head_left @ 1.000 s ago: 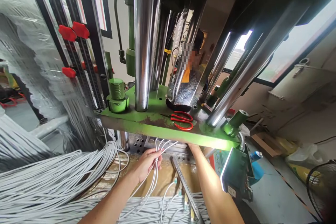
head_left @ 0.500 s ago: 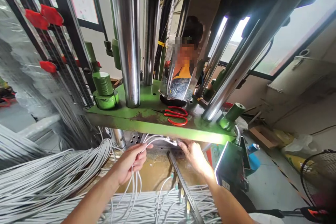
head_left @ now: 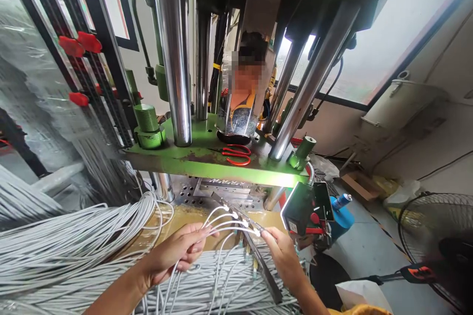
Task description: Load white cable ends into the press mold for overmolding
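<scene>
My left hand is closed around several white cables, whose long ends hang down below it. Their white-tipped ends sit in a row along a narrow metal strip. The strip's near end is pinched in the fingers of my right hand. Beneath it, a longer metal bar lies slanting over the piled cables, with other cable ends beside it. Beyond my hands, a metal mould rests in the press under the green plate.
Red-handled snips lie on the green plate among steel columns. A big heap of grey cables fills the left. At right stand a bright lamp, a blue container and a fan. A person appears behind the plate.
Both hands have drawn back from the press toward me. The strip with the cable ends is now in plain sight in front of the green plate, and the mould behind shows. The view has shifted.
</scene>
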Motion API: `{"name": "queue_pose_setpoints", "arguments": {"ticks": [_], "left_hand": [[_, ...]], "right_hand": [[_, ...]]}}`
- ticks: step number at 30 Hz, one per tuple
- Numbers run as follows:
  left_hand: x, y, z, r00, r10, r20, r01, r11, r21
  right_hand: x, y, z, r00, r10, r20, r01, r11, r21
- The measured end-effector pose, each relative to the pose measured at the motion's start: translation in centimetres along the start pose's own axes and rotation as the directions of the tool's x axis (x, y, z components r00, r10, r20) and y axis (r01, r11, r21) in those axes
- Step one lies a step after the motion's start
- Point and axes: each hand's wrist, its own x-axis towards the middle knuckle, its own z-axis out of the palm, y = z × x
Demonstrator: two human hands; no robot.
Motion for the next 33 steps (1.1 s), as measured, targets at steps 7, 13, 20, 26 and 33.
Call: {"name": "queue_pose_setpoints", "arguments": {"ticks": [7,13,20,26,33], "left_hand": [[-0.2,-0.8,0.8,0.999,-0.023,0.045,0.021,0.999,0.042],[0.2,-0.8,1.0,0.998,-0.039,0.057,0.034,0.996,0.079],[-0.1,-1.2,2.1,0.995,-0.059,0.075,0.055,0.998,0.043],[0.2,-0.9,2.7,0.995,-0.082,0.06,0.08,0.996,0.038],[-4.1,-3.6,5.4,0.987,-0.055,0.149,0.004,0.947,0.322]], "right_hand": [[-1.6,0.2,-0.5,0.999,0.041,-0.002,-0.041,0.998,0.045],[-2.0,1.1,-0.7,1.0,0.027,-0.008,-0.026,0.998,0.065],[-2.7,1.0,-1.1,0.998,0.062,-0.008,-0.061,0.996,0.058],[-2.7,0.8,-1.4,0.996,0.08,-0.027,-0.08,0.997,0.018],[-4.8,3.0,-1.1,0.945,-0.205,-0.256,0.112,0.935,-0.337]]}}
